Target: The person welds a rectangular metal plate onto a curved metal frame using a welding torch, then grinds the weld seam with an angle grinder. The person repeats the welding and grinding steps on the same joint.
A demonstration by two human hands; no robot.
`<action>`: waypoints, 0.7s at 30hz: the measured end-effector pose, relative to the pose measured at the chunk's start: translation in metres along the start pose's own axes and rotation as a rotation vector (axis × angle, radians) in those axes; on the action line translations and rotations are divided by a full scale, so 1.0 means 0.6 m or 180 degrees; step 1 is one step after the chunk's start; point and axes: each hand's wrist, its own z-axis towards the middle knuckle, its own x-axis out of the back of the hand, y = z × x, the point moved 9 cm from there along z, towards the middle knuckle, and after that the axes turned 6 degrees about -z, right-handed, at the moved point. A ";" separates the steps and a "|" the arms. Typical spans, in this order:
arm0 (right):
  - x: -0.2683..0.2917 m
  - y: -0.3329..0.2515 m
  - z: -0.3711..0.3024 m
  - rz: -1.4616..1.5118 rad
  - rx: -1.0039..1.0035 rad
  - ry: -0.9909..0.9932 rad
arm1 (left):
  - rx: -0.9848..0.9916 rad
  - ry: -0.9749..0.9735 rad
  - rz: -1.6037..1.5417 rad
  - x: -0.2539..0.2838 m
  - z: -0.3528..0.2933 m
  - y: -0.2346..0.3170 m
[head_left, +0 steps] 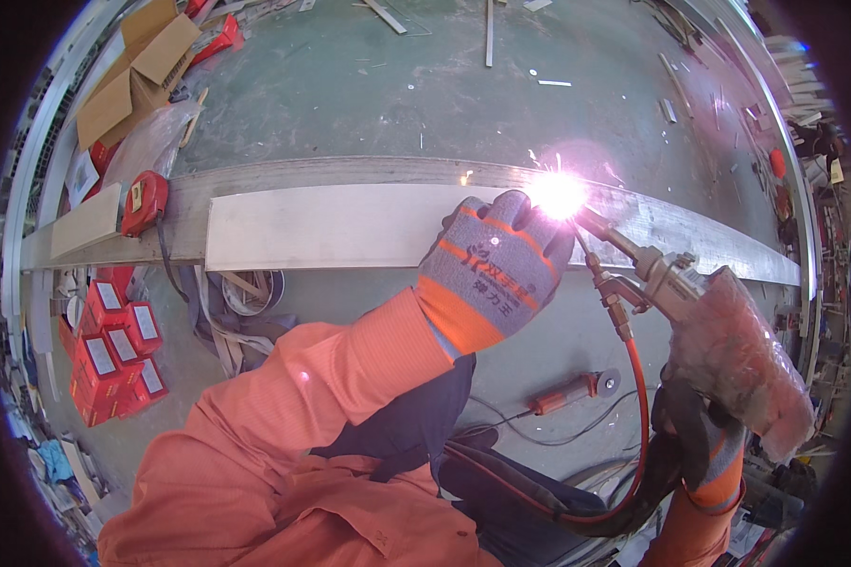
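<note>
My left hand [492,274], in a grey and orange glove, is closed over the right part of a light, flat metal bar [321,227]. Its fingers curl out of sight on the far side. Just right of its knuckles a white-pink glare [558,196] with sparks hides the spot being welded. The nozzle of a handheld welding gun [671,279] points into that glare. At lower right my right hand [700,439], also gloved, is wrapped around the gun's plastic-covered handle. An orange-red hose [636,378] runs down from the gun.
The bar lies along a long grey metal beam [633,213]. A red tape measure [145,203] rests on its left part. Small red boxes [99,369] are stacked at left, below an open cardboard box [137,80]. An angle grinder [572,392] and cables lie on the floor.
</note>
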 end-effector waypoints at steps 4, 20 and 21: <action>0.005 0.010 -0.008 0.0196 0.0073 0.0022 | -0.0048 -0.0236 0.0272 -0.005 -0.003 0.002; 0.197 0.074 -0.154 0.1904 -0.1958 -0.0265 | -0.0153 -0.0364 -0.0080 0.051 -0.026 0.004; 0.202 0.079 -0.173 0.1890 -0.2103 0.0246 | -0.0173 -0.0346 -0.0034 0.074 -0.039 -0.007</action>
